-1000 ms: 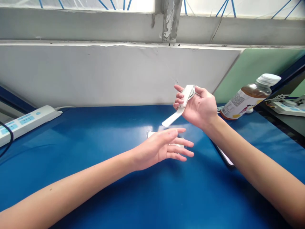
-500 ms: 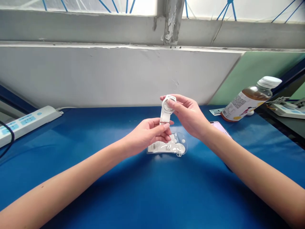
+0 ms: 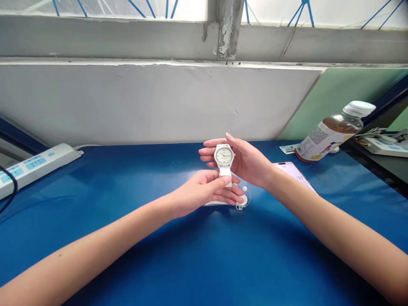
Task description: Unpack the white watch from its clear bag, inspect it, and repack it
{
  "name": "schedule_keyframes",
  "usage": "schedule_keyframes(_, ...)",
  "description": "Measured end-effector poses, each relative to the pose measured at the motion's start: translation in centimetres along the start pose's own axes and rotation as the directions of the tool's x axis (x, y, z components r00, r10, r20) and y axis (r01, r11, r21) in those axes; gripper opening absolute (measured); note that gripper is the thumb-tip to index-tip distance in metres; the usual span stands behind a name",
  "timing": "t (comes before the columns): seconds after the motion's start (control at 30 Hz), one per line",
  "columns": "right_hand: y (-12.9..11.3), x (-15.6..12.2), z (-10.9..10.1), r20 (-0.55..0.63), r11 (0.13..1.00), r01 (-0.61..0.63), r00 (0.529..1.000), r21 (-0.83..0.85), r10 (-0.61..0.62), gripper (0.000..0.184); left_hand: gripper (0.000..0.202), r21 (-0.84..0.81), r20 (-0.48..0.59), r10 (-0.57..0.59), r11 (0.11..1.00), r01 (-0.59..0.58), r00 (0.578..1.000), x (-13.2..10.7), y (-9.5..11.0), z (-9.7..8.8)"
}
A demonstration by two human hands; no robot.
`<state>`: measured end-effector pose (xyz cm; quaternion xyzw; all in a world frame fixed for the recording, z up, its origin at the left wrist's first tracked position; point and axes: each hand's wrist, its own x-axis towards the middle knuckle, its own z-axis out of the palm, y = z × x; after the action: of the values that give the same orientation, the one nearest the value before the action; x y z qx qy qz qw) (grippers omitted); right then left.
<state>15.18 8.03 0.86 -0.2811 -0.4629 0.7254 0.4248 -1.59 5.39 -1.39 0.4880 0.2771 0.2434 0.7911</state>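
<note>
A white wristwatch [image 3: 224,155] is held up over the table, its round dial facing me. My left hand [image 3: 204,189] pinches the lower strap between thumb and fingers. Behind the watch, my right hand [image 3: 245,160] is open, palm toward me and fingers stretched out to the left; the watch case lies in front of its fingers, and I cannot tell whether they touch. Below the hands, a clear plastic pouch [image 3: 245,199] with white contents lies on the blue table [image 3: 204,255], mostly covered by my left hand.
To the right lies a phone [image 3: 295,175] with a lit pink screen, partly behind my right forearm. Beyond it, a bottle [image 3: 331,134] with a white cap leans at a slant in view, near a small card [image 3: 288,148]. At the left edge sits a white power strip [image 3: 38,165] with a dark cable.
The watch has come down slightly, and its dial is uncovered. My right thumb and fingers have let go of the case and spread behind it. My left hand still grips the strap, slightly lower.
</note>
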Motion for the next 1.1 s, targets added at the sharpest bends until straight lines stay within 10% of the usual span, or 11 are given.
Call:
schedule_keyframes(0.6, -0.2, 0.1, -0.3, 0.132, 0.966, -0.139, 0.985, 0.22, 0.112, 0.068, 0.047, -0.038, 0.052, -0.105, 0.994, 0.107, 0.993, -0.2, -0.4, 0.1)
schedule_keyframes(0.77, -0.5, 0.0, -0.7, 0.129, 0.974, -0.101, 0.989, 0.203, 0.076, 0.068, 0.031, -0.119, -0.075, -0.101, 0.989, 0.092, 0.992, -0.2, -0.3, 0.4)
schedule_keyframes(1.1, -0.4, -0.3, -1.2, -0.044, 0.971, 0.073, 0.995, -0.227, -0.085, 0.028, 0.034, 0.119, -0.156, 0.036, 0.993, -0.018, 0.987, -0.2, 0.5, -0.4)
